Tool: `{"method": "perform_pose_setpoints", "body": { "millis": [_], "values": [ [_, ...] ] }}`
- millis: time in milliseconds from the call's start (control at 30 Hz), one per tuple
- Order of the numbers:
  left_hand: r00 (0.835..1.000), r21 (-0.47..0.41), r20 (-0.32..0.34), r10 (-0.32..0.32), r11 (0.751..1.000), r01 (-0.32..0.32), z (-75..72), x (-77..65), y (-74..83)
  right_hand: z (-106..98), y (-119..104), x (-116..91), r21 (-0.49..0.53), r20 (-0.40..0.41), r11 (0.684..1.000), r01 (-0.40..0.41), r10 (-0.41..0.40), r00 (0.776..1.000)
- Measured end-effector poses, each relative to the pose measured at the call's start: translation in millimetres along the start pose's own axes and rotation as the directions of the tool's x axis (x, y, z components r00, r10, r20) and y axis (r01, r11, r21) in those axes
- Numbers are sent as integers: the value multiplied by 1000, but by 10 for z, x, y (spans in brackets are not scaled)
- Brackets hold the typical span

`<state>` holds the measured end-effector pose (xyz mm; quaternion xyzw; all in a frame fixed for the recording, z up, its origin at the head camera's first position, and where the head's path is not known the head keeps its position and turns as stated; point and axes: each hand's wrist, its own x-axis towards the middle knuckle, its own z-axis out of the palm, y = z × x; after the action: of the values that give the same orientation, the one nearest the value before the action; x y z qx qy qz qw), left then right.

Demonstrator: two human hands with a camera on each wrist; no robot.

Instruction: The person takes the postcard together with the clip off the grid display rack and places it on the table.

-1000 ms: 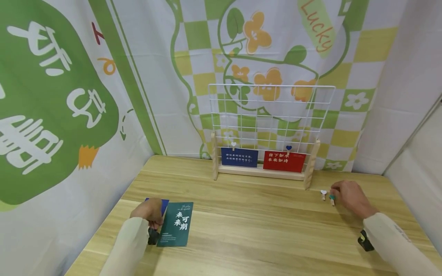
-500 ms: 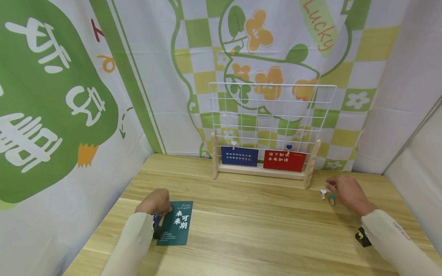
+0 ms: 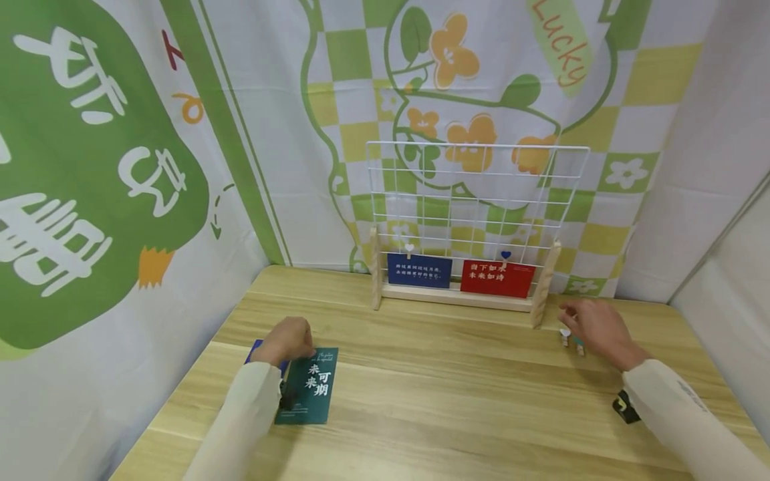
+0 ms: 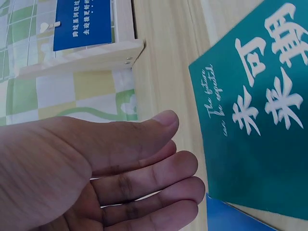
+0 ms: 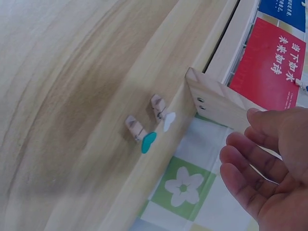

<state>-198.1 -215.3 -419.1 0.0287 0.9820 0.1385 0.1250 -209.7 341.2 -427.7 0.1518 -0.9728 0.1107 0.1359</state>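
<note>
My left hand (image 3: 287,339) hovers over the top edge of a dark green card (image 3: 309,397) with white writing. Its fingers bend loosely around nothing, as the left wrist view shows. A blue card (image 4: 233,219) lies partly beneath the green one, mostly hidden by that hand in the head view. At the right, my right hand (image 3: 598,331) floats above two small wooden clothespins, one with a white heart (image 5: 168,121), the other with a teal heart (image 5: 149,143). Those fingers are loosely bent too and hold nothing; both clothespins lie on the table, apart from the hand.
A white wire grid (image 3: 475,197) stands in a wooden frame (image 3: 457,296) at the table's back. Clipped low on it are a blue card (image 3: 419,270) and a red card (image 3: 498,279), each by a heart clothespin. A patterned curtain (image 3: 349,60) hangs behind.
My left hand has moved right and away from me, from the blue card to the green card's upper edge. My right hand has left the teal clothespin's side and shifted slightly up and left.
</note>
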Motion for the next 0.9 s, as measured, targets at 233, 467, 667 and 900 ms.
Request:
{"method": "perform_pose_setpoints", "body": {
  "millis": [233,467,667,900],
  "values": [
    [1000,-1,-10,7,1000,-7,2,60,112,-24,-60,47,4,-3,1000,-15,15,1000],
    [999,-10,-16,38,999,-38,26,77,213,-28,-122,80,2,21,1000,1,-1,1000],
    [997,10,-45,68,998,-67,25,109,279,-9,-160,113,0,0,1000,14,-14,1000],
    [992,56,-68,106,993,-102,13,156,366,33,-231,168,29,14,1000,-7,6,1000]
  ]
}}
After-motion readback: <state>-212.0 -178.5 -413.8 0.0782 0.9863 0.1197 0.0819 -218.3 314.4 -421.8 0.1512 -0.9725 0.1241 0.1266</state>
